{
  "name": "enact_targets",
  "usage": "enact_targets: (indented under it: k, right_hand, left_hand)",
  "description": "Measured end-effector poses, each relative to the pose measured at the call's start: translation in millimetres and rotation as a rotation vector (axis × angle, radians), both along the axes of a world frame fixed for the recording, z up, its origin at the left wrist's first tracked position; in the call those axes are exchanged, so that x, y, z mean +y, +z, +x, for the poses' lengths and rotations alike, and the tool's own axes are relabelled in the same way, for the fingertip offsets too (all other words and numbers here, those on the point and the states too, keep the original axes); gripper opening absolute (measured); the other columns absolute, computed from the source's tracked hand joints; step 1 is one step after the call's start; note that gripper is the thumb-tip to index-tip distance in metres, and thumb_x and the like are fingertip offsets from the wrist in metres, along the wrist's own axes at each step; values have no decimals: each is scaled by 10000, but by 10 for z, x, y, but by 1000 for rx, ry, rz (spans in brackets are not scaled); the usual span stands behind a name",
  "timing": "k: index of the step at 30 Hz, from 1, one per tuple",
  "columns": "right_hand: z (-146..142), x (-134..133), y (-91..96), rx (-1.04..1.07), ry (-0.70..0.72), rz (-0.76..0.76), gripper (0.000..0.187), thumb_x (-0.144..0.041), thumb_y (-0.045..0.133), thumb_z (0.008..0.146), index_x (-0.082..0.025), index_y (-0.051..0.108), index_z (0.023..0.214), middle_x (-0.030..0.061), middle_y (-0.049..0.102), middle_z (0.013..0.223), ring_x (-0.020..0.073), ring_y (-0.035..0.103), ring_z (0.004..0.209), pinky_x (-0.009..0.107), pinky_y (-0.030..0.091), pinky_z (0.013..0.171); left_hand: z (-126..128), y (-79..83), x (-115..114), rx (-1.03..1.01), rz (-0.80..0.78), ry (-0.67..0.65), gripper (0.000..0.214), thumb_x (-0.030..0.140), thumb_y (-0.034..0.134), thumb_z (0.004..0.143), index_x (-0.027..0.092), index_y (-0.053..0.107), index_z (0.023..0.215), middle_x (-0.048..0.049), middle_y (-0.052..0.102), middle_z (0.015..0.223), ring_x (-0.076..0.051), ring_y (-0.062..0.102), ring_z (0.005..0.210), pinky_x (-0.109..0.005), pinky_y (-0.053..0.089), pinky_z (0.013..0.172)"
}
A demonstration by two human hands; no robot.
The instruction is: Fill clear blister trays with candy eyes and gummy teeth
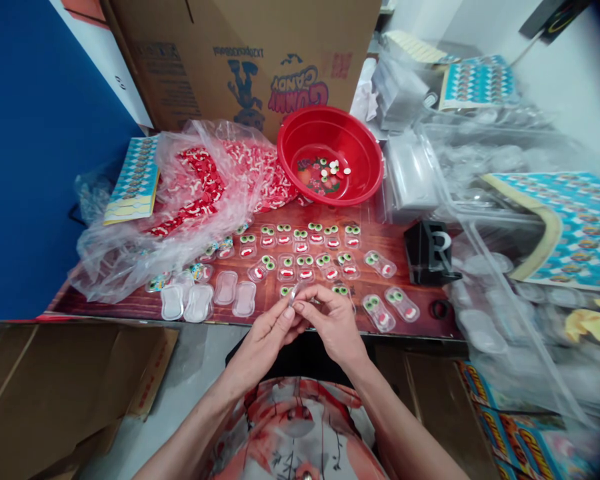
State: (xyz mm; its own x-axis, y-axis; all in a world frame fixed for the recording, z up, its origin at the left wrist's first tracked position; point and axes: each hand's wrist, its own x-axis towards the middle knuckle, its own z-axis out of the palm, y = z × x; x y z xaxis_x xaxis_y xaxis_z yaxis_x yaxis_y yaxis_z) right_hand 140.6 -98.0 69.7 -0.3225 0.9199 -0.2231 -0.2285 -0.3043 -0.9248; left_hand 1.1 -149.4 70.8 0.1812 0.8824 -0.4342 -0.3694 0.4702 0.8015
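My left hand [267,337] and my right hand [333,323] meet at the near edge of the table [420,323]. Together they pinch a small clear plastic blister case [293,295] between their fingertips. Just beyond my hands lie several filled cases [305,257] in rows, each holding green eye candies and a red mouth candy. A few empty clear cases [200,301] lie to the left. A red bowl [330,157] farther back holds loose candies.
A clear bag of red-and-white gummy candy [200,190] lies at the back left before a large Gummy Candy carton [240,60]. A black stand [430,253] sits at the right, with stacked clear trays [490,200] and printed card sheets [575,227] beyond. Flat cardboard [55,393] lies below left.
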Motion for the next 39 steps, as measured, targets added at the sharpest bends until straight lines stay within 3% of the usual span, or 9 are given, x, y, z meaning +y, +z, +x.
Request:
enact_targets:
  k: [6, 13, 16, 23, 31, 39]
  right_hand:
    - [12, -20, -22, 20, 22, 2, 219, -371, 774, 794, -178, 672, 795, -16, 687, 642, 131, 672, 557, 232, 587, 524]
    - [-1, -49, -47, -21, -2, -1, 224, -381, 775, 784, -186, 664, 782, -17, 679, 660, 126, 659, 564, 237, 580, 558]
    - [12, -32, -14, -51, -2, 3, 248, -399, 776, 777, -185, 651, 769, -23, 657, 633, 123, 641, 548, 252, 584, 570]
    - [65, 27, 30, -93, 57, -23, 276, -388, 815, 721, -181, 645, 785, -34, 648, 630, 109, 621, 546, 228, 560, 545]
    - [67, 30, 51, -103, 69, -41, 257, -371, 797, 735, -172, 646, 793, -31, 644, 615, 108, 626, 569, 225, 565, 562]
    - [64, 14, 9, -145, 72, -19, 221, -357, 764, 768, -177, 645, 817, -27, 642, 642, 107, 619, 576, 228, 563, 569]
  left_hand:
    - [39, -10, -11, 78, -3, 42, 533, 518, 589, 918, 223, 598, 1362, -92, 649, 1256, -217, 623, 1138, -397, 484, 1047]
    - [-33, 105, 46, 483, 221, -14, 408, 450, 572, 923, 182, 727, 1190, -77, 695, 1052, -224, 604, 1037, -364, 495, 974]
    - [-68, 127, 61, 423, 217, -55, 414, 422, 607, 892, 163, 728, 1191, -62, 721, 984, -209, 622, 936, -356, 518, 922]
    - [-85, 149, 85, 294, 21, -86, 429, 428, 683, 820, 184, 726, 1170, -21, 709, 921, -158, 626, 862, -273, 546, 790]
    - [-81, 139, 94, 236, -46, -71, 419, 474, 719, 792, 197, 741, 1106, -12, 698, 895, -148, 635, 861, -291, 544, 824]
    - [-105, 113, 81, 254, -48, -77, 429, 485, 681, 839, 223, 721, 1177, -35, 730, 966, -190, 664, 948, -306, 542, 839]
